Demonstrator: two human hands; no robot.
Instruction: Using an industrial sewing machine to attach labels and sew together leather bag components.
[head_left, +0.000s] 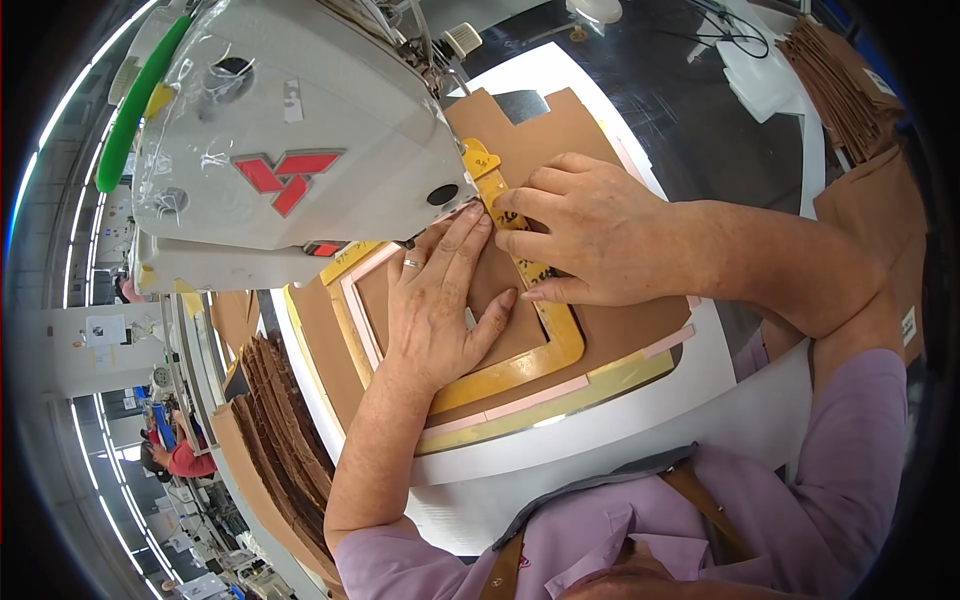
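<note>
My left hand (435, 300) lies flat on a brown fabric piece (510, 280), fingers stretched out towards the machine head. A ring is on one finger. Its fingertips are close under the edge of the grey-white sewing machine head (370, 130), which hides the needle area. My right hand (600, 235) rests its spread fingertips and thumb on the right bar of a yellow template frame (560, 345). This frame lies on the brown fabric and surrounds the area under my left hand. Pink strips and a yellowish sheet (630, 385) show along the near edge of the fabric.
Stacked brown pieces (275, 450) stand at the left, and more brown stacks (840, 90) at the far right. A white board (710, 370) lies under the work on a dark table (690, 130). A green bar (140, 110) is on the machine. Another person (185, 455) sits at far left.
</note>
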